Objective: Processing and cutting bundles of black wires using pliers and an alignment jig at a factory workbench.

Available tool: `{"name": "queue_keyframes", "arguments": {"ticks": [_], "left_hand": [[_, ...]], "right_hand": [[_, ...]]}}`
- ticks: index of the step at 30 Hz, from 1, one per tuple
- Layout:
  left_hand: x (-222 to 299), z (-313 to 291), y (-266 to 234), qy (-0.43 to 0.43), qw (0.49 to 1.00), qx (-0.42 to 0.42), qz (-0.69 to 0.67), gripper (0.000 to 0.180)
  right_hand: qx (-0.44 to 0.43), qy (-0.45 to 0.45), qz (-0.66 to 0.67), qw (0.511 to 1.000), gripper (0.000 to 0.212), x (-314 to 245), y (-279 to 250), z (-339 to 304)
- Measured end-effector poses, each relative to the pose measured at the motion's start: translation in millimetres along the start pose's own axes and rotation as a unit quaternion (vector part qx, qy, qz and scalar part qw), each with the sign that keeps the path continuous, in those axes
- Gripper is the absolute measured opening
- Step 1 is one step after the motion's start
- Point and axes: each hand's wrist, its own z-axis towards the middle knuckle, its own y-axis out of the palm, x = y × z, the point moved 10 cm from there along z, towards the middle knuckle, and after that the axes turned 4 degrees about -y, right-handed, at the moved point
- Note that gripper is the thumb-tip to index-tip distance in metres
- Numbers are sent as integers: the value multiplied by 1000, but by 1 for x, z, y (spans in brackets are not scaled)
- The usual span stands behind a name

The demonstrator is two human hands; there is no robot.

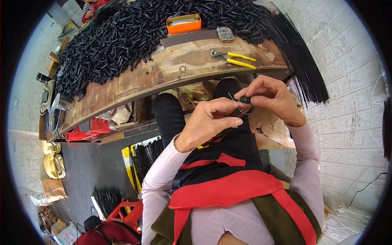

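Your red apron point(224, 190) is below your fingers. Your right hand point(274, 100) pinches the small black piece point(245, 99) at its fingertips, maybe to steady it. I can't tell what your left hand point(205, 125), close by, grips. Yellow pliers point(241, 63) lie past both, likely for easy reach.

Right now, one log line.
left hand: at thin pale strand | right hand: pinching small black part | yellow-handled pliers: on table

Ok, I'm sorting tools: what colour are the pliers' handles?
The handles are yellow, seen best in the head view.
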Motion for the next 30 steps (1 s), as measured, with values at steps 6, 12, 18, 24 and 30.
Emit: {"name": "queue_keyframes", "arguments": {"ticks": [6,12,18,24,30], "left_hand": [[2,-2,-1,-3,999,7,-34,35],[-1,-3,-16,-3,995,74,-62,26],[-4,0,-19,7,993,103,-60,25],[-6,1,-19,-10,991,112,-72,23],[-2,1,-17,4,991,117,-69,19]], "right_hand": [[7,-12,-28,1000,8,-3,6,6],[47,-45,-88,994,10,-5,0,9],[64,-47,-95,992,10,-6,-1,7],[69,-61,-83,992,8,-7,-2,10],[70,-71,-60,993,9,-9,-2,13]]}}
